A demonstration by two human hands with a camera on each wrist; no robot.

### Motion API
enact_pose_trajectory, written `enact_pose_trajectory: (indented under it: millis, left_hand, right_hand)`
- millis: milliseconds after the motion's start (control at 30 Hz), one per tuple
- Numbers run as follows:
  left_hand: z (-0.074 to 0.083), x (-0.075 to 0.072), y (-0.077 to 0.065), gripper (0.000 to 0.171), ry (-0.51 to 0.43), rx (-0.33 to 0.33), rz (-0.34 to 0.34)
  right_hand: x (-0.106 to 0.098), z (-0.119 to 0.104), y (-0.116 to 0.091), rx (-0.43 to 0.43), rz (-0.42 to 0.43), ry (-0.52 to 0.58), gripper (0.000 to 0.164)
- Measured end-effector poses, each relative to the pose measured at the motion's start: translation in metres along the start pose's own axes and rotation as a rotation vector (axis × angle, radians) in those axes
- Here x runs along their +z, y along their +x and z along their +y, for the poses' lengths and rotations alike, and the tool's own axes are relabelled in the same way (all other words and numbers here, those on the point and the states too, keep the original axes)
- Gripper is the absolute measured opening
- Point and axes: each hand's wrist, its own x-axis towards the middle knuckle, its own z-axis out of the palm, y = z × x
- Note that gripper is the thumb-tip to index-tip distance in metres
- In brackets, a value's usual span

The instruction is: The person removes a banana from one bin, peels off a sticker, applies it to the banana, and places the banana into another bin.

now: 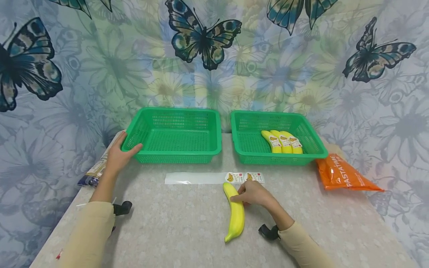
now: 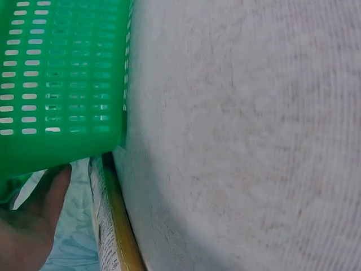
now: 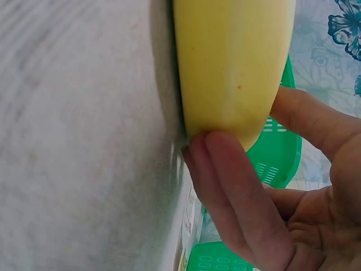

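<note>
A yellow banana (image 1: 236, 217) lies on the table, and my right hand (image 1: 255, 193) pinches it near its upper end. In the right wrist view the fingers (image 3: 237, 186) press one side of the banana (image 3: 234, 68) while the thumb is on the other. At the left, my left hand (image 1: 120, 153) grips the near left corner of a green basket (image 1: 177, 158) that has nothing inside. Just beyond the banana lies a clear strip (image 1: 194, 178) with two banana labels (image 1: 234, 177) at its right end.
A second green basket (image 1: 275, 160) at the right holds three labelled bananas (image 1: 285, 145). Beside it lies an orange pasta bag (image 1: 348, 174). Another packet (image 1: 97, 170) lies by the left forearm. A butterfly-print cloth (image 1: 214, 89) hangs behind the table.
</note>
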Motion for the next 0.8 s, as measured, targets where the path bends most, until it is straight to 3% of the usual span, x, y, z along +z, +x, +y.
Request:
enact_pose_trajectory:
  millis: [133, 233, 367, 467, 633, 800]
  left_hand:
    - [0.002, 0.000, -0.001, 0.091, 0.039, 0.017, 0.034]
    - [0.008, 0.003, -0.008, 0.085, 0.120, 0.077, 0.115]
    - [0.023, 0.012, -0.026, 0.082, 0.292, 0.229, 0.250]
    - [0.037, 0.023, -0.041, 0.090, 0.359, 0.363, 0.300]
    - [0.061, 0.048, -0.066, 0.107, 0.366, 0.555, 0.251]
    - [0.086, 0.078, -0.095, 0.101, 0.355, 0.664, 0.091]
  right_hand:
    - [0.001, 0.000, 0.002, 0.013, 0.004, 0.004, 0.025]
    - [0.002, 0.000, 0.003, 0.020, -0.001, 0.014, 0.025]
    - [0.002, 0.001, 0.002, 0.018, -0.004, 0.022, 0.025]
    - [0.002, 0.001, 0.001, 0.017, -0.002, 0.023, 0.026]
    - [0.001, 0.001, 0.000, 0.022, -0.006, 0.022, 0.026]
    - [0.000, -0.001, -0.001, 0.039, -0.015, 0.022, 0.026]
